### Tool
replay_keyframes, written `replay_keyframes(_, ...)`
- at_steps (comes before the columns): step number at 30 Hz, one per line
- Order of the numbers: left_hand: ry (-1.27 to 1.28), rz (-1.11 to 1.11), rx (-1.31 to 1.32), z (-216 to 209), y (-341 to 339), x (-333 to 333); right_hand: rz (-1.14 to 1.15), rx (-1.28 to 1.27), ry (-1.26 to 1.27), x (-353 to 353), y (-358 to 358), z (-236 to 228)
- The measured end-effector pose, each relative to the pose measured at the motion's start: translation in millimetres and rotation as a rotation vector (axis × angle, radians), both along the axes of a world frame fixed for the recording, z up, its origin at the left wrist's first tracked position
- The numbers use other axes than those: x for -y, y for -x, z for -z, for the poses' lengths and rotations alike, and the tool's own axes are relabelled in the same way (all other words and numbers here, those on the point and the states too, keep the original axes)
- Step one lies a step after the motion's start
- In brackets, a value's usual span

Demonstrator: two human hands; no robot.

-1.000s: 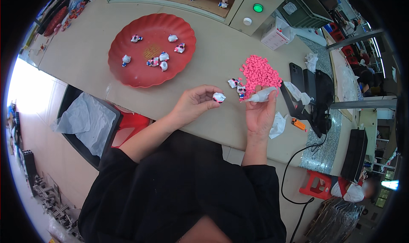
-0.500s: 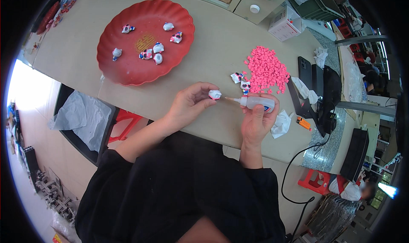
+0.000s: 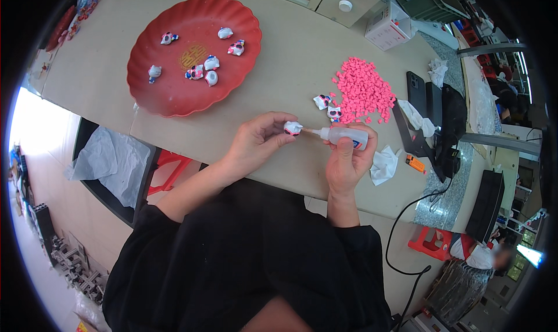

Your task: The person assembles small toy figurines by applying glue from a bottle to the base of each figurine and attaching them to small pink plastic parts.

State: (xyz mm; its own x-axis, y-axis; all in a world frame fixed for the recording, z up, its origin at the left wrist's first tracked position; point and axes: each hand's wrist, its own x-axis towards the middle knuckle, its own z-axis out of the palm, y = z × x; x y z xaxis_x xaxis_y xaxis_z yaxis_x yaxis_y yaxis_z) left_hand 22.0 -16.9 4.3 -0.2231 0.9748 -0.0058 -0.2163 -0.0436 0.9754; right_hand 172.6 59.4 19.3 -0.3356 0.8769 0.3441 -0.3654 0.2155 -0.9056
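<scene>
Figurine [image 3: 292,128] pinched in left hand [image 3: 258,143]; bottle [image 3: 344,137] gripped by right hand [image 3: 347,160], laid horizontal, nozzle touching figurine

Small white figurine [image 3: 292,128] with pink and dark markings, pinched between left-hand fingertips above the counter edge; translucent squeeze bottle [image 3: 347,136] with blue label, lying nearly horizontal in the right-hand grip, thin nozzle tip touching the figurine

Beige worktable [image 3: 279,59], bright floor [image 3: 29,134] left.
</scene>
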Motion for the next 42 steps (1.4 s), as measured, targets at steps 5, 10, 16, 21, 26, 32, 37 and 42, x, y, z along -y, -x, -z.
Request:
replay_keyframes(5, 0.001, 0.006, -0.023, 0.6, 0.3, 0.9, -0.007, 0.014, -0.029, 0.1, -0.1, 0.8)
replay_keyframes(10, 0.021, 0.012, -0.006, 0.4, 0.2, 0.9, -0.007, 0.032, -0.016, 0.3, -1.5, 2.4)
replay_keyframes(16, 0.008, 0.011, -0.022, 1.1, 0.3, 0.4, -0.013, 0.026, 0.001, 0.9, -0.4, 0.1)
replay_keyframes(21, 0.0, 0.014, -0.021, 1.0, 0.5, 0.4, -0.034, 0.019, -0.007, 0.7, 0.8, -1.5)
replay_keyframes(26, -0.014, 0.012, -0.024, 0.3, -0.1, 0.3, -0.02, 0.025, -0.009, 1.3, 0.7, -2.9)
replay_keyframes(32, 0.008, 0.02, -0.023, -1.3, 0.3, -0.1, -0.021, 0.067, -0.028, -0.6, -2.9, -0.2)
replay_keyframes(37, 0.013, 0.01, 0.005, -0.2, 0.5, 0.5, -0.009, 0.042, -0.013, 0.2, -1.1, -1.9)
replay_keyframes(42, 0.018, -0.003, 0.038, 1.0, -0.2, -0.5, 0.099, 0.05, -0.104, 2.1, 3.2, -0.8)
